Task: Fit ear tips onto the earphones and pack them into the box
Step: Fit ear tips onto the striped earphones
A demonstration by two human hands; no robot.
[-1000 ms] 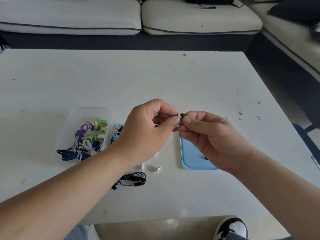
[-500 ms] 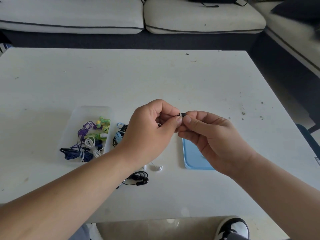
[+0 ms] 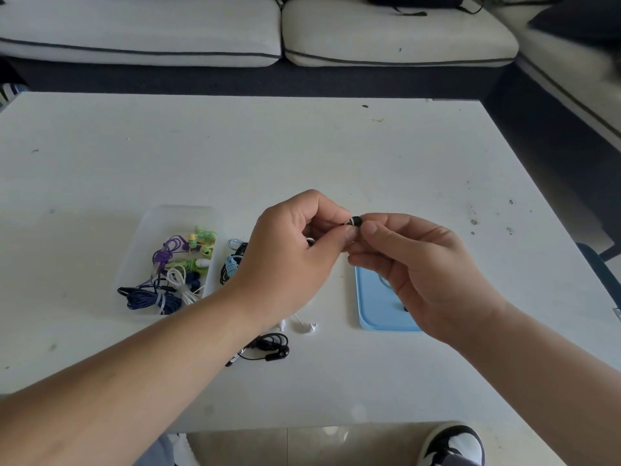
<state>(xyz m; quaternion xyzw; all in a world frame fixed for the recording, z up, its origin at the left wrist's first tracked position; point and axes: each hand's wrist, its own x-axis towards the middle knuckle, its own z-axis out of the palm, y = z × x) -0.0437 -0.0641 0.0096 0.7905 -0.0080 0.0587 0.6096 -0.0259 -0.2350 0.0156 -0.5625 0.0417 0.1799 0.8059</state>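
Above the table's middle, my left hand (image 3: 292, 253) pinches a small earbud whose body is mostly hidden in the fingers. My right hand (image 3: 420, 267) pinches a black ear tip (image 3: 356, 221) against that earbud, fingertips of both hands meeting. A clear plastic box (image 3: 148, 230) at the left holds several coiled earphones in purple, green, white and dark blue. Black earphones (image 3: 268, 348) and a white earbud (image 3: 305, 327) lie loose on the table below my left wrist. More coiled earphones, black and light blue (image 3: 232, 264), sit just right of the box.
A light blue lid (image 3: 379, 304) lies flat under my right hand. The white table (image 3: 302, 153) has small specks at the right. Sofa cushions (image 3: 396, 31) run along the far side. A shoe (image 3: 450, 445) shows below the near table edge.
The hands stay pinched together at the same spot. The black ear tip now shows a little more between the fingertips, with a white ring visible beside it.
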